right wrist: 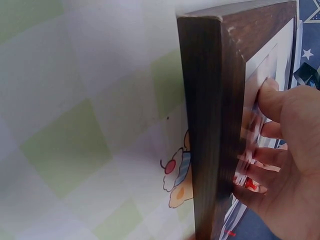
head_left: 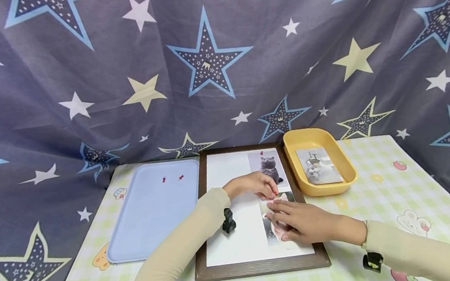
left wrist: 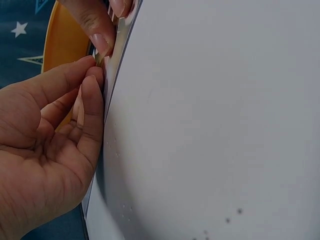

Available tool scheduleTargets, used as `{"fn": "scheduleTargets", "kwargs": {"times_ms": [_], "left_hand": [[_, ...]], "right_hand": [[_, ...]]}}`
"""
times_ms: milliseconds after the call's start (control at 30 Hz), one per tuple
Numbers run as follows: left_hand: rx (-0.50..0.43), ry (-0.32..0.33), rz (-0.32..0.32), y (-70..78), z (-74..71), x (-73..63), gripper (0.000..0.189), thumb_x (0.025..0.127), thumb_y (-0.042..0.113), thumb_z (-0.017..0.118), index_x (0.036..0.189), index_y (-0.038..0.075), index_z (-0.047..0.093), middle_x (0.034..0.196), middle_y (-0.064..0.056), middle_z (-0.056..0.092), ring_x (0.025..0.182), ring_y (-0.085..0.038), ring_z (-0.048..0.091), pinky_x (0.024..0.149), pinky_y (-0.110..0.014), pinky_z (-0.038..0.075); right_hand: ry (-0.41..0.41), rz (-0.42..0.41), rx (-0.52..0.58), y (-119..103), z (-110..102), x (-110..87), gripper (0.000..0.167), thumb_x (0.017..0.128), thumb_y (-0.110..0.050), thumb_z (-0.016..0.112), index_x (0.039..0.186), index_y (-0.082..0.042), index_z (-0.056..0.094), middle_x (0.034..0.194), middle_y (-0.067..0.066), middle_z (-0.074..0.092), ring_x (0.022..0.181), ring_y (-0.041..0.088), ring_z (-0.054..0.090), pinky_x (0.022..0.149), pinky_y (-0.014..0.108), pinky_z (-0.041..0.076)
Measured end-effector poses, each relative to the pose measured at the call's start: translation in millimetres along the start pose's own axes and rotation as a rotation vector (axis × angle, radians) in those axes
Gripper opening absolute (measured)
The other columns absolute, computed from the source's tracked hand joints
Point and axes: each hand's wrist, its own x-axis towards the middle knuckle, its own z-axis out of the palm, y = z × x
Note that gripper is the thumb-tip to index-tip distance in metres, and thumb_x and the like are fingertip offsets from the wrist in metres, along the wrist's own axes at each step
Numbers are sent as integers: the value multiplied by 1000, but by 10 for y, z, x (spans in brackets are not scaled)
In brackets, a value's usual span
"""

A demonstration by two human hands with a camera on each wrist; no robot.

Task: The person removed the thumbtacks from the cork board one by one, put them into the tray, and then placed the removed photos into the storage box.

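Observation:
In the head view my left hand [head_left: 256, 185] pinches a red push pin [head_left: 275, 193] at the top edge of a cat photo [head_left: 273, 240]. My right hand [head_left: 310, 221] rests on that photo with its fingers spread over it, hiding much of the picture. The photo lies on a white board in a dark brown frame [head_left: 262, 269]. Above it, a grey cat photo [head_left: 269, 168] is held at its top by another red push pin [head_left: 262, 153]. The left wrist view shows the left thumb [left wrist: 91, 100] and fingers brought together close to the right fingertips.
A yellow bin [head_left: 323, 189] holding one more photo [head_left: 318, 166] stands right of the frame. On the left lies a blue tray [head_left: 151, 218] with two red push pins [head_left: 181, 177]. A checked cloth covers the table; a star-patterned curtain [head_left: 206, 115] hangs behind.

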Motion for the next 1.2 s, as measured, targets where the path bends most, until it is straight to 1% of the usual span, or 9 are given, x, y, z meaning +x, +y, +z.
{"fn": "scheduleTargets", "kwargs": {"times_ms": [400,733,967,1200], "left_hand": [[1,-2,-9,-1,-2,8,18,89,-5,68,107,-6,68,77,4,67,70,-6,60,66,-16,53],[-18,-8,9,-4,-3,-6,16,89,-6,68,105,-6,68,76,4,67,69,-6,60,66,-16,53],[-26,-9,7,-24,-6,12,14,89,-5,69,103,-4,68,77,4,68,69,-6,60,66,-16,53],[-25,-13,11,-14,-6,-2,14,90,-4,69,104,-5,68,77,3,67,69,-6,60,66,-16,53]], "right_hand": [[-10,4,-2,-1,9,7,60,101,-44,59,150,-10,51,157,14,46,145,34,45,111,49,48],[-8,-1,-13,5,20,13,60,101,-45,59,150,-10,51,157,15,47,144,34,46,111,48,48],[-9,2,-6,0,16,8,60,101,-45,58,149,-10,51,157,15,47,144,35,46,111,49,48],[11,-12,-14,-8,-6,-5,59,102,-45,57,148,-10,53,155,16,49,141,36,49,109,50,49]]}}
